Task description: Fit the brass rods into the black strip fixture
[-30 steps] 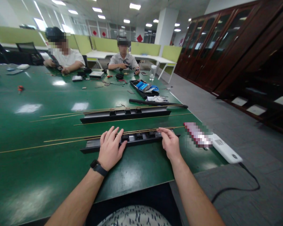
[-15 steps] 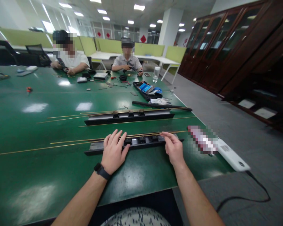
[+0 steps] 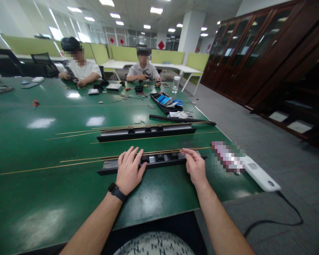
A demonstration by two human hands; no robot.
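A long black channel-shaped strip (image 3: 113, 171) with a silvery inside lies crosswise in front of me. Thin golden rods (image 3: 82, 159) run along its far side and stick out past its left end. My left hand (image 3: 129, 170) rests flat over the strip and rods, fingers spread. Near the strip's right end, my right hand (image 3: 195, 165) is closed in a pinch at the rods; its fingertips partly hide the grip. Small black blocks (image 3: 160, 157) sit inside the strip between my hands.
Beyond lies a second black strip (image 3: 146, 134) with more golden rods. A black tray (image 3: 166, 102) of blue items, white gloves (image 3: 180, 114) and a dark bar (image 3: 159, 117) are farther off. A white power strip (image 3: 262, 173) is at right. Two people sit across the table (image 3: 77, 198).
Both hands keep their places on the strip and rods. Only the view has shifted very slightly.
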